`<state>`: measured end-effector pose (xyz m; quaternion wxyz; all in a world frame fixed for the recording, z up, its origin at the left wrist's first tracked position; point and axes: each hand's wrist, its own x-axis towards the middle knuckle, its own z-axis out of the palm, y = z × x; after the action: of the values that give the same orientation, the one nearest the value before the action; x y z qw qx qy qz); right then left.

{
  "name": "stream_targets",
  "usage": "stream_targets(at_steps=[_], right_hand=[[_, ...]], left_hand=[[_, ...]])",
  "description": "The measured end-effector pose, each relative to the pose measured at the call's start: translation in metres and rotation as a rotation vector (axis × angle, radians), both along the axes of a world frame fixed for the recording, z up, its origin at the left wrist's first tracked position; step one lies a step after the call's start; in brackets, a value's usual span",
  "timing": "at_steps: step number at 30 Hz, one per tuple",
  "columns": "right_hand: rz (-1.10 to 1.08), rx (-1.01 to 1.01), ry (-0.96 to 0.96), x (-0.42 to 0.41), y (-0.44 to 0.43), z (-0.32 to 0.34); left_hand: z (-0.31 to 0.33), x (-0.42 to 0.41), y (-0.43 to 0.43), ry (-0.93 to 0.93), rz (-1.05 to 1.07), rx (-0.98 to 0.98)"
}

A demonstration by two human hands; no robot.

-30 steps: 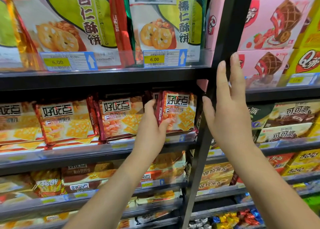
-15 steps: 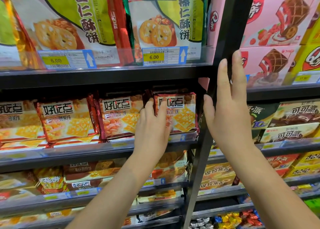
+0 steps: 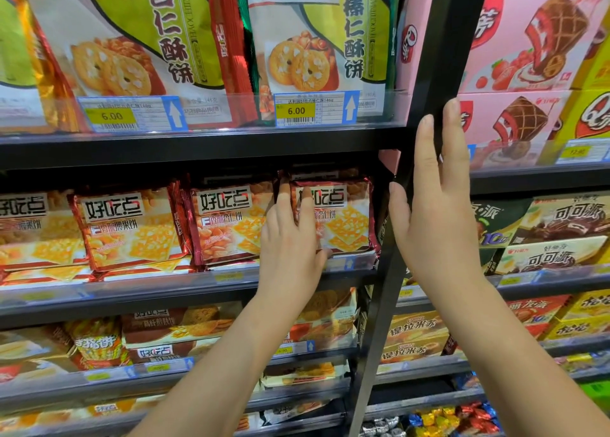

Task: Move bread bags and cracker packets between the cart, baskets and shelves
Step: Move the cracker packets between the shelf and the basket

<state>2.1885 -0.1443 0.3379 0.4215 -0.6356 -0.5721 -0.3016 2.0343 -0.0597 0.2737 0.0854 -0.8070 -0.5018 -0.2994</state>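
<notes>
A red cracker packet (image 3: 346,218) with yellow square crackers printed on it stands at the right end of the middle shelf (image 3: 148,289). My left hand (image 3: 290,238) lies flat on the packet's left front. Its fingers are straight and point up, and its thumb reaches under the packet's lower edge. My right hand (image 3: 435,212) is raised beside the packet with its fingers straight. It holds nothing, and its fingertips are in front of the black upright post (image 3: 442,40).
Matching red cracker packets (image 3: 132,228) fill the middle shelf to the left. Green biscuit bags (image 3: 317,40) stand on the shelf above. Pink boxes (image 3: 528,40) and chocolate pie boxes (image 3: 554,235) fill the bay on the right. More packets sit on the lower shelves.
My left hand was gripping the tilted packet by its left edge. It has set the packet square on the shelf and now lies flat on its front. My right hand has barely moved.
</notes>
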Motion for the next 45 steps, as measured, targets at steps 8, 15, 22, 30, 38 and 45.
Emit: stream_targets(at_steps=[8, 15, 22, 30, 38, 45], right_hand=[[-0.02, 0.001, -0.006, -0.001, -0.001, -0.002], [0.141, -0.024, -0.089, -0.046, -0.013, -0.028], [0.322, -0.533, 0.196, -0.108, 0.027, -0.065], [0.205, -0.551, 0.266, -0.131, 0.043, -0.072], [0.289, -0.569, 0.473, -0.139, 0.047, -0.082], [0.314, -0.559, 0.458, -0.136, 0.048, -0.087]], left_hand=[[0.005, -0.019, -0.019, -0.059, -0.075, -0.04], [0.005, -0.12, -0.035, -0.216, 0.016, -0.052], [-0.003, -0.156, -0.01, -0.248, 0.096, -0.226], [-0.009, -0.151, 0.009, -0.287, 0.083, -0.235], [-0.002, -0.15, 0.023, -0.243, 0.09, -0.188], [-0.01, -0.151, 0.025, -0.205, 0.097, -0.188]])
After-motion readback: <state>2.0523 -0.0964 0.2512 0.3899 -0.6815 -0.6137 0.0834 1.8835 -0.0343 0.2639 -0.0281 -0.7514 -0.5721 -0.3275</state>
